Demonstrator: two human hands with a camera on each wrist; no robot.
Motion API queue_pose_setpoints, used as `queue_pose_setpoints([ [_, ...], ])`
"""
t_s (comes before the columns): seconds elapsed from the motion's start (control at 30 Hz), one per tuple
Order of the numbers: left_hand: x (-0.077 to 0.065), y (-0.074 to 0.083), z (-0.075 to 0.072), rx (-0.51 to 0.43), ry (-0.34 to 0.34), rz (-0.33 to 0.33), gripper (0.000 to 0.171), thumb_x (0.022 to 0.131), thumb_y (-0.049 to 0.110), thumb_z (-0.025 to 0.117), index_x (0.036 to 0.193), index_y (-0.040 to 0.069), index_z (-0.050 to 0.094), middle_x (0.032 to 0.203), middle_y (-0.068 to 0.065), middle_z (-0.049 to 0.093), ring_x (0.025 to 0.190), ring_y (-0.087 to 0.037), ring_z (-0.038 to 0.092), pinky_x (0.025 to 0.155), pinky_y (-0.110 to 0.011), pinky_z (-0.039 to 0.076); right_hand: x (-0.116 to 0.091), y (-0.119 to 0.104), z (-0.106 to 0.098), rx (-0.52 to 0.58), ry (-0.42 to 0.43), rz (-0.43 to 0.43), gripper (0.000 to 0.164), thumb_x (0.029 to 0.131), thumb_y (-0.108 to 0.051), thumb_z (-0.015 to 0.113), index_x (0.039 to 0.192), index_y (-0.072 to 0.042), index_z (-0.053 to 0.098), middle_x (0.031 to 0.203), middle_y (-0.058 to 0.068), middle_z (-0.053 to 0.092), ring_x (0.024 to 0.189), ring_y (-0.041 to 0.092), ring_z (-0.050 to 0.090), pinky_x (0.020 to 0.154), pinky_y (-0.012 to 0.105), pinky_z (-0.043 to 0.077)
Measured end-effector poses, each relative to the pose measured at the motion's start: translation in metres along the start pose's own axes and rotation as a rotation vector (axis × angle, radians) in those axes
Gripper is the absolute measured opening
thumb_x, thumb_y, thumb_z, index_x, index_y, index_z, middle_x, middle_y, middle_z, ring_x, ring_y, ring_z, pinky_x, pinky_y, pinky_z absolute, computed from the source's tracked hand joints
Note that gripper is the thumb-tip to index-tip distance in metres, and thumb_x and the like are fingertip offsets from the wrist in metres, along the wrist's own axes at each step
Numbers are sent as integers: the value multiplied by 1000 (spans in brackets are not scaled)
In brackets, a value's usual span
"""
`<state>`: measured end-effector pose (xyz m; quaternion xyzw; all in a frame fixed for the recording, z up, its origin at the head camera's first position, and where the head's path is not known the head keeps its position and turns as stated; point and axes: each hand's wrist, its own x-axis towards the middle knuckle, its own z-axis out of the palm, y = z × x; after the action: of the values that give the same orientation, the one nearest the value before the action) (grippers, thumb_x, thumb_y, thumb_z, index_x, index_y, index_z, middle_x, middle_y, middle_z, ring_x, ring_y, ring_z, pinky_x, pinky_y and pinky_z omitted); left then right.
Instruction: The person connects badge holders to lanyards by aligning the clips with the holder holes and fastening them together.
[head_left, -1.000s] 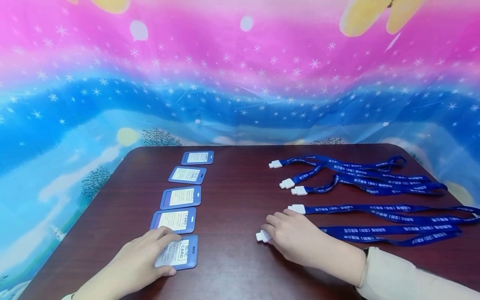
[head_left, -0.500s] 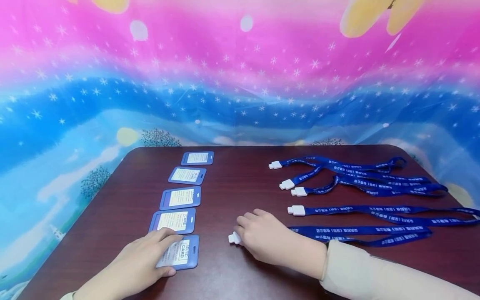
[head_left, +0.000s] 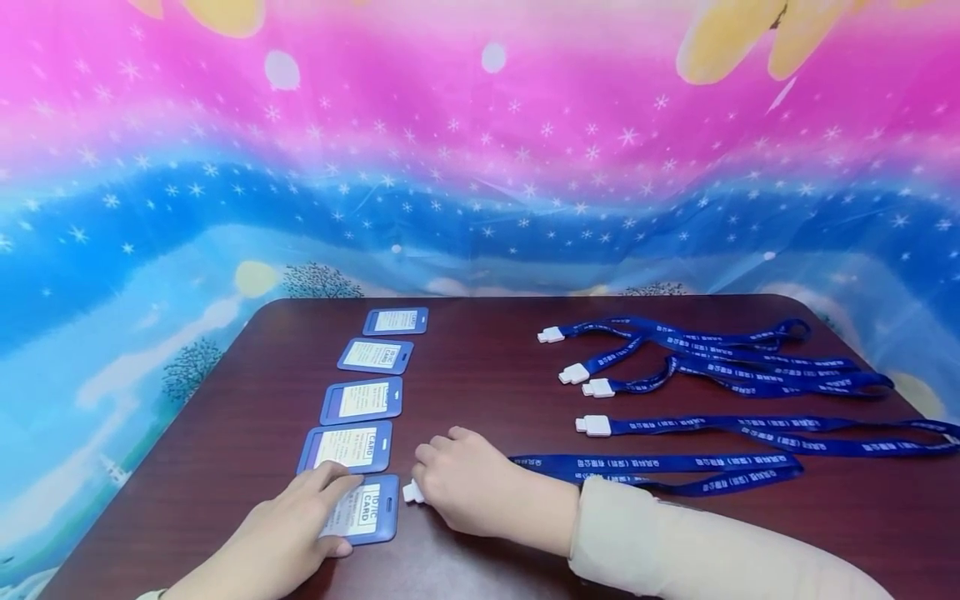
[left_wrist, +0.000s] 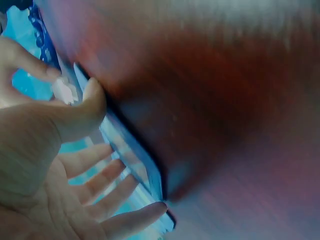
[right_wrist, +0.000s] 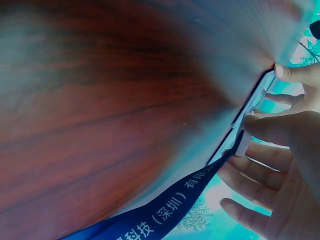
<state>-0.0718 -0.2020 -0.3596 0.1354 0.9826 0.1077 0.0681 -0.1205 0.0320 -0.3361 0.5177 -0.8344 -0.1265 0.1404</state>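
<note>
My left hand [head_left: 281, 525] holds the nearest blue ID card holder [head_left: 377, 510] flat on the table, thumb at its near edge and fingers across its far side. My right hand [head_left: 487, 492] pinches the white plastic clip [head_left: 412, 493] of a blue lanyard [head_left: 675, 464]. This clip sits just right of the holder's slotted end. Behind the hand the printed strap trails over the table to the right. In the right wrist view, thumb and fingers close on the clip [right_wrist: 245, 142], with the strap [right_wrist: 172, 207] running away from it.
Several more card holders [head_left: 363, 398] form a column going back on the left. On the right lie several blue lanyards [head_left: 750, 375], their white clips [head_left: 597, 426] pointing left. The dark wooden table [head_left: 480, 367] ends at a colourful backdrop cloth [head_left: 465, 183].
My right hand has slid left across the table, drawing the lanyard along until its clip is beside the nearest card holder. My left hand has stayed on that holder.
</note>
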Motion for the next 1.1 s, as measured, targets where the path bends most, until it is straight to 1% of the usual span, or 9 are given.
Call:
queue_pose_setpoints([
  [0.13,-2,2,4,-30,24,-5,61,72,25,89,126,12,65,125,2,56,109,-18,54,77,-45,54,4,-4,2,0,-7,-2,19,86,-34,74,99,-20,75,86,-8,64,75,8,56,66,22,45],
  [0.23,-3,2,6,-56,15,-8,61,73,24,88,128,12,65,131,0,55,114,-22,53,84,-46,54,5,-6,4,-3,-10,-4,17,88,-33,72,98,-20,74,83,-8,63,73,7,56,63,22,43],
  [0.4,-3,1,8,-75,2,-12,61,73,23,88,128,10,65,131,-2,57,113,-22,54,91,-46,52,7,-10,6,-8,-24,-10,15,90,-32,70,99,-21,75,83,-9,62,76,7,57,66,23,44],
  [0.47,-3,2,7,-80,4,-12,60,72,21,88,127,10,66,129,-2,58,111,-22,54,92,-45,51,8,-11,6,-29,-13,-21,14,91,-31,70,99,-21,75,84,-9,63,76,6,58,67,23,45],
  [0.57,-2,3,6,-91,11,-14,59,72,19,89,126,11,67,128,-2,59,110,-22,55,92,-44,51,9,-13,6,-90,16,-49,13,94,-30,67,100,-22,75,85,-9,63,75,5,58,68,22,46],
  [0.7,0,6,5,-103,13,-34,58,71,17,89,124,11,68,126,-2,59,108,-22,55,92,-45,51,10,-16,8,-160,42,-77,13,96,-28,65,100,-21,75,83,-8,62,72,6,57,67,21,46],
  [0.83,0,8,5,-123,25,-52,57,70,14,89,123,10,69,125,-2,60,107,-22,55,93,-46,50,10,-18,12,-200,49,-86,13,97,-27,63,98,-20,73,81,-8,58,71,6,54,65,20,45],
  [0.97,0,8,6,-147,60,-53,57,68,11,90,122,7,70,124,-2,61,108,-22,56,94,-46,49,9,-21,14,-235,78,-87,12,96,-26,63,96,-19,72,79,-8,55,70,6,52,62,19,42],
  [1.1,1,9,7,-153,66,-56,59,67,11,90,122,6,69,124,-3,61,108,-23,56,94,-46,49,10,-21,15,-241,89,-98,12,96,-26,63,96,-20,73,77,-8,55,68,6,51,61,19,41],
])
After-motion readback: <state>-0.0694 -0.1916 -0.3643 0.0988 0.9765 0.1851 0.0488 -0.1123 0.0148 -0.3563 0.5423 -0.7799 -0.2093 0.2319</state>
